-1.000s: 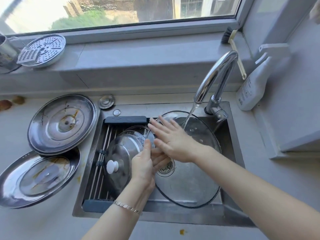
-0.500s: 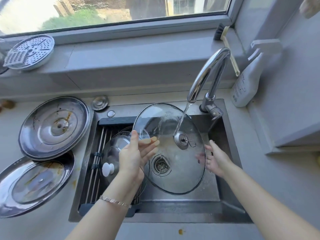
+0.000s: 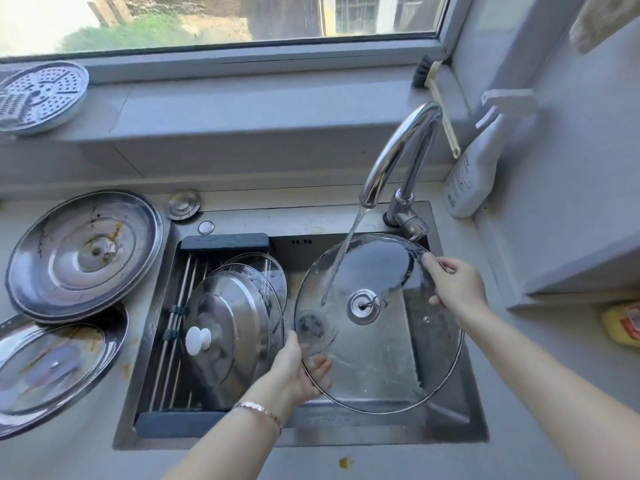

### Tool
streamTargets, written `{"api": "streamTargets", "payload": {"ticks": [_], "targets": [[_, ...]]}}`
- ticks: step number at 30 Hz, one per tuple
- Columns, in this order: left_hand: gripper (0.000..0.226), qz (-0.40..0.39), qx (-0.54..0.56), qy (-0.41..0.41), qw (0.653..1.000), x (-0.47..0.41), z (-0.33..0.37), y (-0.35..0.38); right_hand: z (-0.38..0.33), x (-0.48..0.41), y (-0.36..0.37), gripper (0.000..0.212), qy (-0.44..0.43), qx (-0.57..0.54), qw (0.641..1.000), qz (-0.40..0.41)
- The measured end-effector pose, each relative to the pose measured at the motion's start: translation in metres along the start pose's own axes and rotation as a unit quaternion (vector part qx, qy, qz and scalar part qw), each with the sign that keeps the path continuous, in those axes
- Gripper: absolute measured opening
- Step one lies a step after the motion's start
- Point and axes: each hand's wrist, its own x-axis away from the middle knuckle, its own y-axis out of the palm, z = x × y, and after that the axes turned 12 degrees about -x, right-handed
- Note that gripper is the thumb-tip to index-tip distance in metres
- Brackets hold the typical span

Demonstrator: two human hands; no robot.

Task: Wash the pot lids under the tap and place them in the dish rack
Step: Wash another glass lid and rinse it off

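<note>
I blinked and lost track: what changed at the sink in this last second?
The glass lid was lifted from the sink under the running tap. The right hand took its far rim, then the left hand gripped the near rim. The racked lids and dirty counter lids stayed put.

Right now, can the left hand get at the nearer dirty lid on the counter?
Probably not yet: the left hand grips the glass lid by its rim, sharing it with the right hand under the tap. Once freed, only the dish rack lies between it and the counter lid.

Spray bottle [image 3: 474, 174] beside brush [image 3: 437, 88]; perforated steamer plate [image 3: 38, 95] on windowsill [image 3: 242, 109]
</note>
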Motion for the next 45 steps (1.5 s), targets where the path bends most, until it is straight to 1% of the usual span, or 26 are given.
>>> {"api": "streamTargets", "payload": {"ticks": [2,4,6,10,13,14,16,17,19,22,24,26,27,28,30,31,32,33,34,35,36,39,40,42,43,45], "targets": [[0.045,-0.001,0.041,0.003,0.999,-0.002,-0.001,-0.003,-0.002,0.004,0.004,0.025,-0.052,0.002,0.999,-0.007],[0.043,0.004,0.094,0.029,0.995,0.002,0.004,-0.005,-0.004,0.004,0.008,0.024,-0.091,-0.024,0.996,-0.006],[0.041,0.018,0.133,0.067,0.989,0.004,0.012,-0.008,0.0,0.001,0.011,0.022,-0.104,-0.052,0.993,0.003],[0.038,0.07,0.166,0.188,0.965,0.02,0.031,-0.01,0.022,-0.005,0.018,0.024,-0.059,-0.115,0.992,0.004],[0.034,0.113,0.091,0.306,0.941,0.045,0.041,-0.008,0.042,-0.004,0.031,0.026,0.016,-0.162,0.987,-0.003],[0.033,0.124,0.057,0.342,0.93,0.053,0.043,-0.007,0.048,-0.001,0.036,0.028,0.053,-0.203,0.978,-0.007],[0.032,0.127,0.017,0.405,0.905,0.068,0.047,-0.005,0.053,0.003,0.046,0.037,0.147,-0.322,0.935,-0.025],[0.031,0.127,0.003,0.428,0.895,0.074,0.049,-0.004,0.054,0.004,0.048,0.043,0.203,-0.382,0.901,-0.044],[0.031,0.127,-0.029,0.468,0.874,0.08,0.05,-0.005,0.059,0.001,0.047,0.054,0.301,-0.447,0.838,-0.09],[0.031,0.091,-0.108,0.512,0.847,0.082,0.046,-0.011,0.061,0.003,0.031,0.055,0.398,-0.413,0.797,-0.19],[0.035,0.046,-0.175,0.54,0.822,0.081,0.044,-0.015,0.065,0.005,0.016,0.075,0.442,-0.401,0.757,-0.265],[0.038,0.02,-0.234,0.572,0.786,0.082,0.043,-0.014,0.072,0.003,0.0,0.086,0.495,-0.41,0.706,-0.297],[0.037,0.016,-0.266,0.592,0.761,0.083,0.044,-0.014,0.076,0.0,-0.004,0.082,0.509,-0.386,0.706,-0.307],[0.035,0.013,-0.303,0.613,0.729,0.084,0.046,-0.013,0.071,0.002,-0.007,0.075,0.502,-0.338,0.727,-0.324],[0.03,-0.011,-0.383,0.653,0.654,0.087,0.05,-0.013,0.069,0.006,-0.003,0.052,0.474,-0.19,0.801,-0.311],[0.031,-0.028,-0.418,0.667,0.616,0.088,0.051,-0.014,0.069,0.01,0.003,0.05,0.455,-0.133,0.831,-0.292],[0.029,-0.045,-0.442,0.675,0.589,0.089,0.052,-0.014,0.071,0.013,0.008,0.051,0.426,-0.1,0.859,-0.265],[0.026,-0.055,-0.453,0.679,0.576,0.087,0.051,-0.014,0.073,0.016,0.01,0.049,0.403,-0.081,0.879,-0.242],[0.023,-0.058,-0.453,0.679,0.575,0.085,0.05,-0.015,0.073,0.021,0.013,0.044,0.385,-0.086,0.893,-0.217],[0.021,-0.054,-0.445,0.671,0.59,0.082,0.049,-0.016,0.073,0.024,0.016,0.038,0.37,-0.107,0.902,-0.195],[0.022,-0.05,-0.43,0.651,0.623,0.079,0.048,-0.018,0.074,0.027,0.02,0.035,0.352,-0.127,0.912,-0.167],[0.026,-0.067,-0.322,0.547,0.77,0.075,0.047,-0.02,0.078,0.029,0.028,0.035,0.285,-0.204,0.931,-0.097],[0.034,-0.082,-0.271,0.516,0.808,0.074,0.048,-0.02,0.077,0.03,0.03,0.035,0.262,-0.231,0.934,-0.077],[0.048,-0.09,-0.189,0.468,0.859,0.071,0.05,-0.021,0.074,0.03,0.033,0.034,0.221,-0.277,0.934,-0.042],[0.049,-0.084,-0.159,0.444,0.878,0.068,0.052,-0.022,0.072,0.029,0.033,0.034,0.201,-0.292,0.935,-0.032],[0.038,-0.061,-0.119,0.385,0.913,0.059,0.057,-0.025,0.062,0.026,0.031,0.036,0.156,-0.298,0.941,-0.023]]}}
